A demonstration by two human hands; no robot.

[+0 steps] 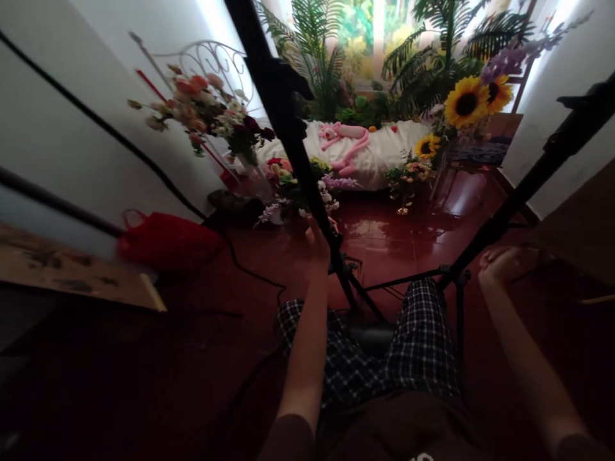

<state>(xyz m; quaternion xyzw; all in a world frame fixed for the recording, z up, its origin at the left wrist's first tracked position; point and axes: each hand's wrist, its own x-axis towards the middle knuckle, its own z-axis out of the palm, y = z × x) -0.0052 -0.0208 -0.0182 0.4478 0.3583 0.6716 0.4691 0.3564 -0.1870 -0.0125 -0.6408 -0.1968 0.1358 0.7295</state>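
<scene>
My left hand (316, 242) is raised beside a black stand pole (293, 128), partly hidden by it. Its fingers look spread, some smeared by motion, and I see nothing held in them. Whether it touches the pole I cannot tell. My right hand (502, 264) is off to the right of a second black stand pole (500, 221), apart from it. Its fingers are curled in, and the dim light hides what they hold, if anything.
Stand legs meet the dark red floor (384, 246) before my knees. Ahead, a pink plush toy (353, 137) lies on white cloth (408, 137) among flowers, sunflowers (465, 102) and palm leaves. A red bag (168, 240) and a black cable (240, 266) are at left.
</scene>
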